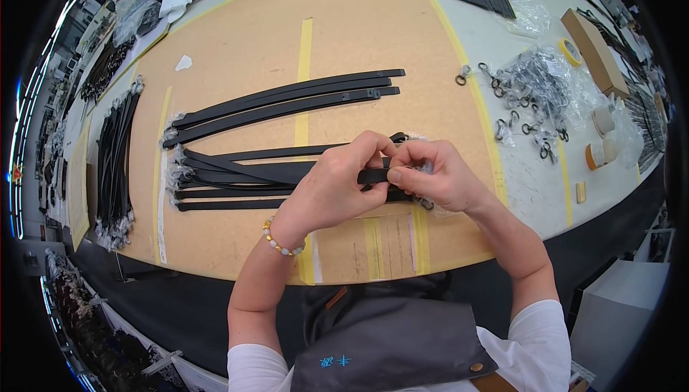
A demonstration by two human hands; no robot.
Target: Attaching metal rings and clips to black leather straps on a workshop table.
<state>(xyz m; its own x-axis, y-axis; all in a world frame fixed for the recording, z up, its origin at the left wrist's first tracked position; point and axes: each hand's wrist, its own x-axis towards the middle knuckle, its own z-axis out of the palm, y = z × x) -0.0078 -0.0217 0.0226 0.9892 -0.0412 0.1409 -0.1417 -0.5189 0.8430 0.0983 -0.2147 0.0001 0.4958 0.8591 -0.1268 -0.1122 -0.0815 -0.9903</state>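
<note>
Workshop bkgd, tan board (244,55) on a long pale table (545,202), w/ strips of yellow tape (306,40) across it. My L hand (336,180) is nearly closed, thumb & fingers pinching a narrow flat black strap (373,176). My R hand (439,177) is curled in right beside it, thumb & index pinching the strap's R end, so both hands almost meet; the other R fingers are partly hidden, can't tell exactly how they sit. The strap is held up in front of me over the near part of the board; its short stretch btwn my hands looks smooth, matte & approx. level, the rest covered by L hand.

Under & L of my hands, a loose group of long flat black straps (244,171), some crossing, w/ clear plastic at their L ends. A dark metal ring (427,204) shows just below R hand. Farther back, a second, neater set of black straps (287,98) lies slightly slanted. Far L, a thick bundle of thin black straps (118,162). Over on R, scattered dark metal clasps (497,89) near a heap of crumpled clear plastic bags (542,73).
</note>
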